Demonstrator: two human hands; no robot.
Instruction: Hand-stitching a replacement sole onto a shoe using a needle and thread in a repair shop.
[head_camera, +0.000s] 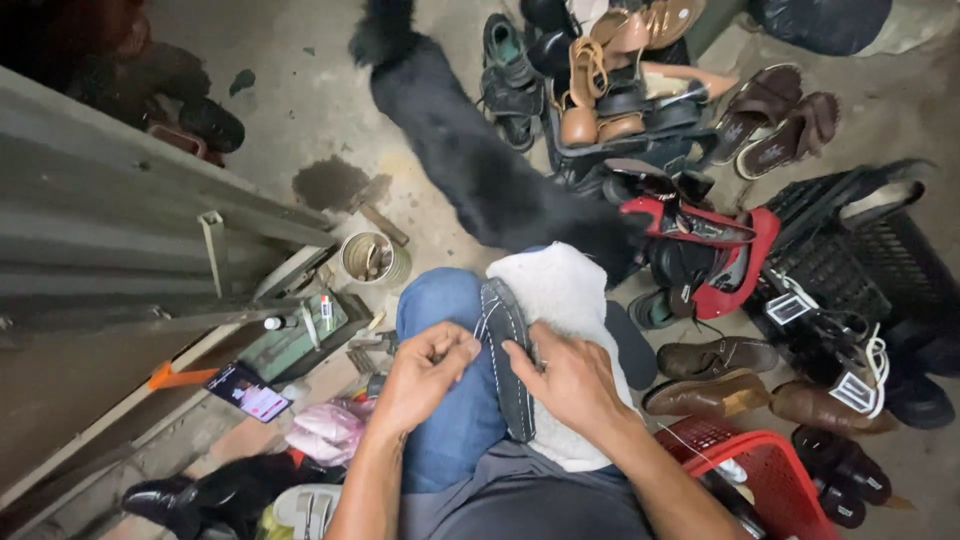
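A dark shoe sole with pale stitching along its edge lies across a white cloth on my lap, over blue jeans. My left hand pinches at the sole's left edge, fingers closed, and seems to hold a thin thread or needle too small to make out. My right hand presses on the sole's right side and grips it.
A black furry animal stands just ahead of my knees. Shoes fill black crates and the floor to the right; a red basket sits at lower right. A tin can, a phone and tools lie left, beside a metal shutter.
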